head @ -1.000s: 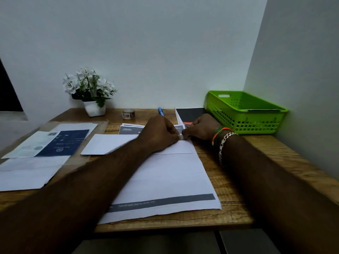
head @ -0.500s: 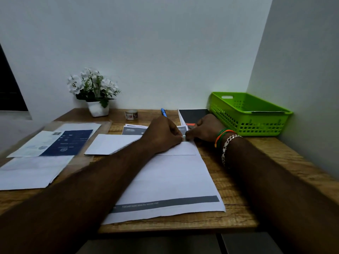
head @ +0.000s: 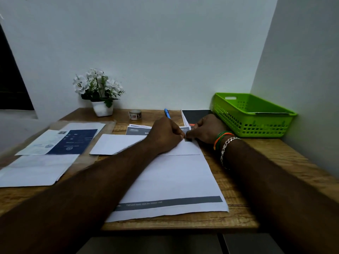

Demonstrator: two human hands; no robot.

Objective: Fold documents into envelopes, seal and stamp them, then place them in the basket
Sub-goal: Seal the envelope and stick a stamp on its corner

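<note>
Both hands, left hand [head: 166,137] and right hand [head: 205,130], meet with curled fingers pinching the far edge of the folded white document [head: 174,180] lying on the tabletop [head: 238,215], the green basket [head: 253,114] just beside the right wrist.

Your table [head: 238,215] is light wood, set into a corner. Along its far edge you have a white pot of white flowers [head: 100,94], a small roll of tape [head: 135,114], a blue pen [head: 167,113] and a dark sheet [head: 197,115]. The green basket [head: 256,125] sits at the far right. In front of you lies a large white sheet [head: 176,180] with a grey band near its close edge — its far part is folded over. To the left lie more papers, one with a dark blue panel [head: 73,142].
</note>
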